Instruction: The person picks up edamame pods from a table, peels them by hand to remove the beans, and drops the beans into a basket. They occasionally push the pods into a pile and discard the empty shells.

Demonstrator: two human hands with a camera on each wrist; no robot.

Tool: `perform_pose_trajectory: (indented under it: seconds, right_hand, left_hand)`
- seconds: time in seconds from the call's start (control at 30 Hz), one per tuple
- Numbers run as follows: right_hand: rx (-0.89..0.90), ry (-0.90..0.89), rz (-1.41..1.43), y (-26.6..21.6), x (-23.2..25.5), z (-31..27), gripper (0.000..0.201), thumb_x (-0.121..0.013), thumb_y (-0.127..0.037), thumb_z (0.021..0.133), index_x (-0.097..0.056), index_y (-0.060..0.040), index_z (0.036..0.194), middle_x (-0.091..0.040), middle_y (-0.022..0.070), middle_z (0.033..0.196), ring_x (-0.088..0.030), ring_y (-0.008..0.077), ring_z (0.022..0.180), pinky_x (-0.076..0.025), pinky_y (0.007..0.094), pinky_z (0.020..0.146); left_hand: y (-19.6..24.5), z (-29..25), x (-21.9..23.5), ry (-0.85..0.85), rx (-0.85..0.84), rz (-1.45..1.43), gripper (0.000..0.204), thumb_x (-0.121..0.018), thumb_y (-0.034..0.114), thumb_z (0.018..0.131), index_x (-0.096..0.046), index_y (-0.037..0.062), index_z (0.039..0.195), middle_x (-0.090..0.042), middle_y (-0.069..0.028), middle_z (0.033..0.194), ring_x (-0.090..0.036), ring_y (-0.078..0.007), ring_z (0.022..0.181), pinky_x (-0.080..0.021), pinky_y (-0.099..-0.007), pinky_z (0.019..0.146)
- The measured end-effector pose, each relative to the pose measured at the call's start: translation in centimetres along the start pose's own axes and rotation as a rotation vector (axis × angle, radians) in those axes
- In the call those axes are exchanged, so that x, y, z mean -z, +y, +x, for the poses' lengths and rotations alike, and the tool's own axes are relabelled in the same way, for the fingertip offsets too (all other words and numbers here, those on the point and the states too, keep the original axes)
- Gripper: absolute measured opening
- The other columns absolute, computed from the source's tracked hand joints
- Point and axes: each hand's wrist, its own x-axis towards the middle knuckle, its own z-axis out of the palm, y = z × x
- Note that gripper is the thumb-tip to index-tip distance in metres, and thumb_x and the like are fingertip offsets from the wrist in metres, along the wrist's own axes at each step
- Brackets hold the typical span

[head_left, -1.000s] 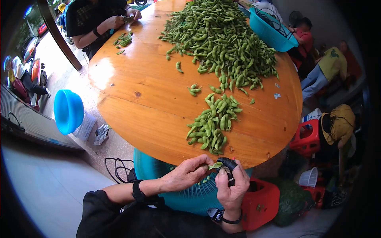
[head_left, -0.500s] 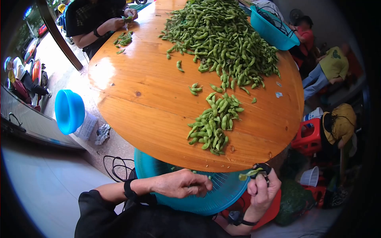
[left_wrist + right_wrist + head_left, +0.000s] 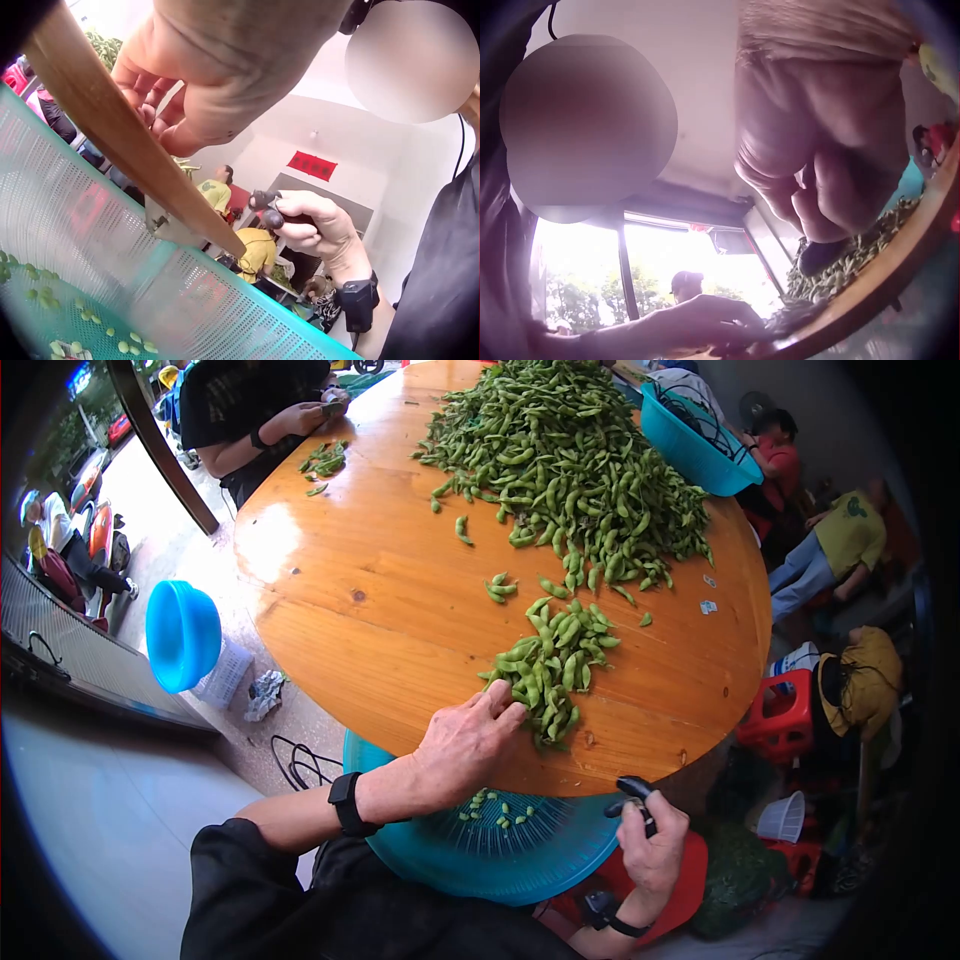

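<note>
Over the wooden table's near edge, my left hand (image 3: 468,745) reaches to the small pile of green pods (image 3: 545,675), its fingertips at the pile's lower left. In the left wrist view the left hand (image 3: 217,75) has bent fingers beyond the table edge (image 3: 120,127); no pod is distinct between them. My right hand (image 3: 655,845) is off the near right edge, black coverings on some fingers, with no pod visible in it. Several pale green beans (image 3: 500,815) lie in the teal basin (image 3: 500,870) below the table edge.
A large heap of pods (image 3: 570,460) covers the far part of the table, beside a teal tub (image 3: 695,440) holding cables. Another person's hands (image 3: 305,418) are at the far left. Red stools (image 3: 778,725) stand at right, blue basins (image 3: 183,635) at left.
My left hand has moved from above the basin up to the small pile. The pod that my right hand held half a second ago is no longer seen there.
</note>
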Motion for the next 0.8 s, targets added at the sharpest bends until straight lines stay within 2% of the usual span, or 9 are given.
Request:
perform_pose_trajectory:
  seconds: [0.07, 0.2, 0.27, 0.33, 0.37, 0.43, 0.53, 0.57, 0.8]
  right_hand:
    - [0.003, -0.112, 0.139, -0.7, -2.3, 0.6, 0.023, -0.055, -0.002, 0.091, -0.069, 0.0036, 0.108, -0.054, -0.0018, 0.059, -0.048, 0.0025, 0.049, -0.035, 0.0206, 0.045]
    - [0.007, -0.168, 0.227, -1.2, -5.4, 1.3, 0.021, -0.055, -0.004, 0.093, -0.068, 0.0043, 0.108, -0.053, -0.0031, 0.058, -0.048, 0.0027, 0.049, -0.035, 0.0206, 0.045]
    - [-0.051, -0.206, 0.243, -1.5, -5.8, 1.4, 0.024, -0.057, -0.004, 0.091, -0.069, 0.0016, 0.111, -0.061, 0.0025, 0.06, -0.057, 0.0067, 0.052, -0.044, 0.0244, 0.05]
    - [-0.051, -0.194, 0.257, -1.7, -6.1, 1.4, 0.026, -0.056, -0.003, 0.092, -0.068, 0.0024, 0.115, -0.059, 0.0008, 0.06, -0.054, 0.0054, 0.051, -0.042, 0.0234, 0.049]
    - [-0.083, -0.197, 0.346, -1.8, -6.3, 1.3, 0.025, -0.056, -0.004, 0.093, -0.067, 0.0034, 0.114, -0.056, -0.0006, 0.06, -0.051, 0.0049, 0.051, -0.041, 0.0226, 0.048]
    - [-0.12, -0.198, 0.434, -2.0, -6.6, 1.2, 0.023, -0.055, -0.004, 0.094, -0.066, 0.0044, 0.114, -0.053, -0.0021, 0.06, -0.048, 0.0043, 0.051, -0.039, 0.0219, 0.047]
    - [-0.187, -0.294, 0.635, -2.3, -7.1, 1.2, 0.019, -0.054, -0.004, 0.096, -0.063, 0.0055, 0.11, -0.049, -0.0032, 0.064, -0.045, 0.0031, 0.053, -0.036, 0.0204, 0.047]
    - [-0.171, -0.306, 0.637, -2.3, -7.3, 1.3, 0.017, -0.055, -0.004, 0.096, -0.063, 0.0056, 0.108, -0.049, -0.0028, 0.066, -0.045, 0.0031, 0.054, -0.036, 0.0201, 0.047]
    - [-0.191, -0.322, 0.657, -2.3, -7.4, 1.3, 0.016, -0.055, -0.002, 0.096, -0.062, 0.0065, 0.107, -0.051, -0.001, 0.07, -0.047, 0.0036, 0.056, -0.037, 0.0205, 0.048]
  left_hand:
    - [0.1, 0.1, -0.2, 0.068, 0.001, -0.033, 0.027, -0.068, 0.011, 0.078, -0.059, 0.0086, 0.103, -0.055, -0.0092, 0.1, -0.064, -0.0283, 0.085, -0.055, -0.041, 0.063]
    - [0.6, 0.2, -0.4, 0.114, -0.031, 0.008, 0.027, -0.068, 0.009, 0.078, -0.06, 0.0087, 0.104, -0.055, -0.0097, 0.098, -0.063, -0.0294, 0.084, -0.055, -0.0401, 0.067]
    - [0.7, 0.2, -0.2, 0.122, -0.023, -0.007, 0.027, -0.068, 0.008, 0.078, -0.06, 0.0084, 0.103, -0.055, -0.01, 0.096, -0.063, -0.0304, 0.085, -0.055, -0.0396, 0.068]
    - [0.6, 0.2, 0.3, 0.118, 0.045, -0.355, 0.024, -0.073, 0.006, 0.079, -0.06, 0.0055, 0.099, -0.06, -0.0103, 0.088, -0.066, -0.0275, 0.079, -0.055, -0.0352, 0.066]
    - [0.6, 0.1, 0.9, 0.114, 0.04, -0.361, 0.024, -0.073, 0.006, 0.079, -0.06, 0.0055, 0.099, -0.06, -0.0103, 0.088, -0.066, -0.0275, 0.079, -0.055, -0.0352, 0.066]
    - [1.0, -0.2, 2.4, -0.112, 0.223, -0.739, 0.022, -0.076, 0.004, 0.081, -0.059, 0.0032, 0.094, -0.064, -0.0096, 0.08, -0.068, -0.0211, 0.073, -0.054, -0.0305, 0.063]
    - [1.6, -1.1, 2.0, -0.099, 0.147, -0.856, 0.019, -0.073, 0.004, 0.083, -0.056, 0.0028, 0.089, -0.063, -0.0101, 0.07, -0.063, -0.0224, 0.062, -0.048, -0.0341, 0.056]
    - [1.5, -1.3, 1.7, -0.044, 0.048, -0.803, 0.017, -0.073, 0.003, 0.083, -0.057, 0.0026, 0.089, -0.064, -0.0104, 0.071, -0.064, -0.0206, 0.064, -0.049, -0.0337, 0.056]
    - [1.5, -1.8, 1.4, -0.04, 0.138, -0.872, 0.014, -0.073, 0.001, 0.083, -0.06, 0.0021, 0.089, -0.064, -0.0109, 0.074, -0.066, -0.0252, 0.067, -0.052, -0.0342, 0.059]
